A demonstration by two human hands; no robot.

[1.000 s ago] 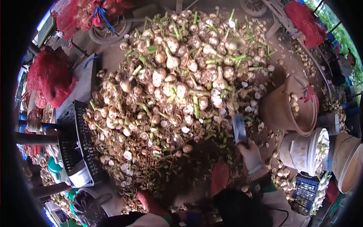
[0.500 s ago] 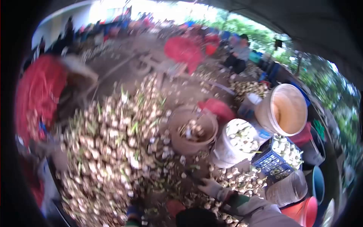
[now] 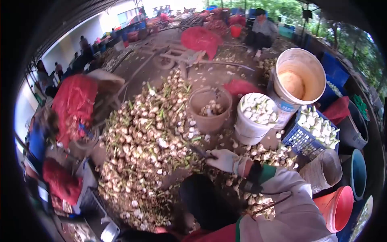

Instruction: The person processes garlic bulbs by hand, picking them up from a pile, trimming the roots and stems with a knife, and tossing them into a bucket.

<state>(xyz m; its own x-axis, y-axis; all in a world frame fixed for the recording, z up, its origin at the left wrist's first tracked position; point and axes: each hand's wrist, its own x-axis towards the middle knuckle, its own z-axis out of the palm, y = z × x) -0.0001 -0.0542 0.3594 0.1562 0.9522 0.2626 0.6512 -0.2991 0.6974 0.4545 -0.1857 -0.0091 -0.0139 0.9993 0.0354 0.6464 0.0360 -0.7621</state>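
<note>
My right hand (image 3: pixel 223 160), in a white glove, is closed round the handle of a dark tool (image 3: pixel 196 150) that looks like a knife or clipper, pointing up and left over the pile. A large heap of garlic bulbs (image 3: pixel 141 137) with green stems spreads left of the hand. Beyond the hand stand a brown bucket (image 3: pixel 194 121) with some bulbs in it and a white bucket (image 3: pixel 250 135) full of peeled-looking white bulbs. Loose bulbs (image 3: pixel 278 156) lie right of the hand. My left hand does not show.
A blue crate (image 3: pixel 300 139) of white bulbs, a tall empty bucket (image 3: pixel 281 86) and a red bucket (image 3: pixel 321 205) stand at the right. Red sacks (image 3: pixel 74 101) are at the left. A cart (image 3: pixel 167 54) and a seated person (image 3: pixel 263 30) are farther back.
The view has shifted and sharpened, so the scene sits differently in the frame. The gloved right hand appears higher up, still with the tool. The blue-cuffed left hand at the bottom has gone out of view.
</note>
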